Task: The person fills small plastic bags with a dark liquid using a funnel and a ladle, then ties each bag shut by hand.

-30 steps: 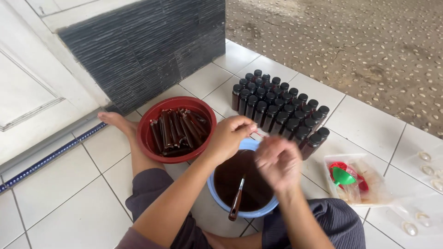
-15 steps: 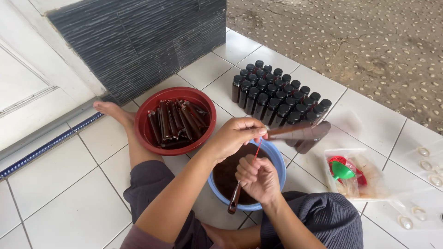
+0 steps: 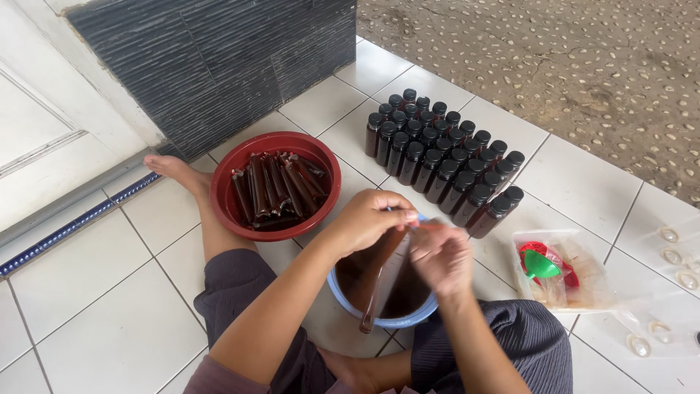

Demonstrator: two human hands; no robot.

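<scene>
Over blue bowl (image 3: 343,303), long dark tube (image 3: 385,252), pinched

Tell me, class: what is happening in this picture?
A person sits on a tiled floor. Both hands, left hand and right hand, grip a slim plastic pouch of dark liquid over a blue bowl. A red bowl holds filled pouches; capped dark bottles stand beyond.

Clear plastic bag (image 3: 576,273) on tiles, right side, red & green bits inside, no labels/signs/screens
</scene>
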